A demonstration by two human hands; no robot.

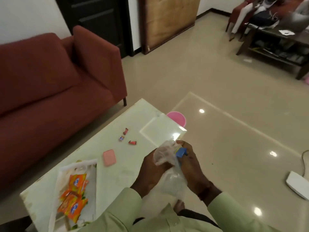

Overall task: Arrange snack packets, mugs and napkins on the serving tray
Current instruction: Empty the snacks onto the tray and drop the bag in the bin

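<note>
Glossy pale-green glass-topped bench (117,148), rectangular, edges reflective. White rectangular serving tray (93,166) sits at the bench's near-left end, shallow raised rim, floral print faintly visible, blurred. Inside the tray: a loose pile of orange snack packets (73,198), shiny crinkled foil, overlapping each other. Beyond the tray, toward bench centre: a flat pink rounded-rectangle item (109,157), matte. Further beyond it, three small crumpled sweet wrappers (127,136), red and blue, apart from each other. A pink round plastic bin (178,118) shows on the floor just past the bench's far corner.

Right of the tray, over the bench's near edge: both hands hold a thin clear plastic bag (168,171), wrinkled, translucent. Left hand (151,171) grip clenched around the bag's upper bunched part. Right hand (190,166) grip grasping the bag's side plus a small blue packet (181,152) pinched at the fingers. Pale-green fabric sleeves (120,208) on both arms. Bag contents cannot be told.
</note>
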